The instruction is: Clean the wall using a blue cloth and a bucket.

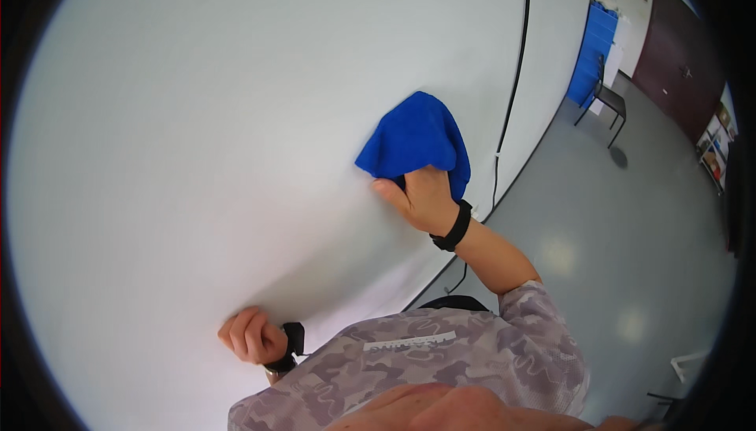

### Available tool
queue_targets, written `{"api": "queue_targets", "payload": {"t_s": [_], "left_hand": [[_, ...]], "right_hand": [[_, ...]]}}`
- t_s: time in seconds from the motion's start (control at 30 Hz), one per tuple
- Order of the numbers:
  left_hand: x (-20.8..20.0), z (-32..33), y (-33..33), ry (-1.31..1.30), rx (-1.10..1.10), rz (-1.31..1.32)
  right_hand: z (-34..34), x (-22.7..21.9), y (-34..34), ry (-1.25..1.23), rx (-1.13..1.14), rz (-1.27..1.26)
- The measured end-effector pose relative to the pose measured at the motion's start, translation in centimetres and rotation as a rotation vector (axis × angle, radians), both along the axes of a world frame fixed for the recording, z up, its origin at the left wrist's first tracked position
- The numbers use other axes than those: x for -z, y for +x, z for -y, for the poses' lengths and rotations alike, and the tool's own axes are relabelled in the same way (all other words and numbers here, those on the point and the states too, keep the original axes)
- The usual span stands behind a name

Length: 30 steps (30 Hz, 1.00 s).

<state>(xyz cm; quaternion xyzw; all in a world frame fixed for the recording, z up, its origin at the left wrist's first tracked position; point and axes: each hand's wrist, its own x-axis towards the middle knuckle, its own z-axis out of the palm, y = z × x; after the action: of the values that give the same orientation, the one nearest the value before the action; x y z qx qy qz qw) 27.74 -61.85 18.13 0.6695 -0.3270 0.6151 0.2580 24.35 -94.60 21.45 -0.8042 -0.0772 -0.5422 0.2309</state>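
A blue cloth (417, 133) lies bunched against a white wall (197, 116), pressed there by my right hand (429, 201). Its folds cover most of that hand's fingers; the thumb shows below the cloth's lower edge. Around my right wrist is a black band (453, 226). Lower down and to the left, my left hand (252, 336) is curled into a fist close to the wall, and I see nothing in it. Whether the fist touches the wall I cannot tell. A black wristband (293, 340) is on that arm too.
A black cable (521, 45) runs down the wall right of the cloth. Grey floor (583, 226) stretches to the right. Farther off stand a black chair (610, 100), a blue panel (592, 53), dark red double doors (681, 61) and a shelf with items (715, 147).
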Motion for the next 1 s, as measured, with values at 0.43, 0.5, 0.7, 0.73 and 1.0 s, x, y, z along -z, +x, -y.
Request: {"api": "queue_targets", "payload": {"t_s": [0.43, 0.5, 0.7, 0.73, 1.0], "left_hand": [[2.3, 4.8, 2.6, 0.087, 0.257, -0.270], [3.6, 5.2, 2.0, 0.044, 0.528, -0.527], [9.7, 6.9, 1.8, 0.067, 0.961, -1.311], [11.4, 6.1, 2.0, 0.105, 0.973, -1.515], [16.5, 2.9, 1.9, 0.031, 0.952, -1.652]], "right_hand": [[-5.1, 5.3, -2.1, 0.511, -0.469, -0.254], [-5.0, 6.2, -1.6, 0.255, -0.564, -0.465], [-5.9, 8.4, -1.9, 0.484, -0.898, -0.722], [-5.9, 8.9, -1.9, 0.549, -0.954, -0.738], [-5.6, 16.1, -0.3, 1.076, -0.751, -0.633]]}}
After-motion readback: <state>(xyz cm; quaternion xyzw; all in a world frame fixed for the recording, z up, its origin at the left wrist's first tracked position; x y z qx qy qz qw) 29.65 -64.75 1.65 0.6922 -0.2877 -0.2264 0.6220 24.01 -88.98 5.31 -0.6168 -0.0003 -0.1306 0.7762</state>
